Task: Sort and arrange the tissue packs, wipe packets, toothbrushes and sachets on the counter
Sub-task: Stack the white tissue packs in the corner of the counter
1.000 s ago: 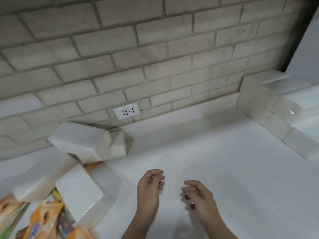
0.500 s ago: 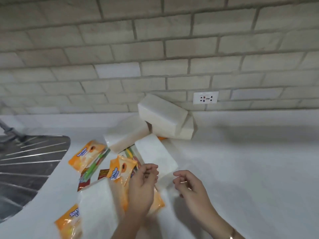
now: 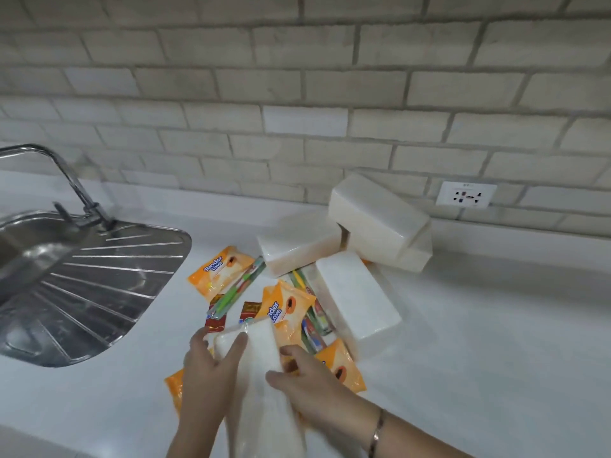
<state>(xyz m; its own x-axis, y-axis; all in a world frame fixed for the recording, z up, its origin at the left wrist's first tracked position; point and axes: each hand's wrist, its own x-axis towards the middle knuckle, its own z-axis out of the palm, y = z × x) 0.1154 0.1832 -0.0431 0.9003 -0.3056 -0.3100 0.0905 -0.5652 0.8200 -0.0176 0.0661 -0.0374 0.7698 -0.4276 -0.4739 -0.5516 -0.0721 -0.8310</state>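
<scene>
the near tissue pack (image 3: 259, 388) sits between both hands, over orange wipe packets (image 3: 287, 307); left hand (image 3: 208, 371) clasps its left edge, right hand (image 3: 309, 386) grips its right side.

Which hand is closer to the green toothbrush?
Left. The left hand grips a tissue pack just nearer the person than the green toothbrush; the right hand grips the pack's other side, farther right of the toothbrush.

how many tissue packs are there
5 tissue packs: one held by left hand and right hand, one mid-pile, one behind it, two stacked by the wall; others may be hidden.
</scene>
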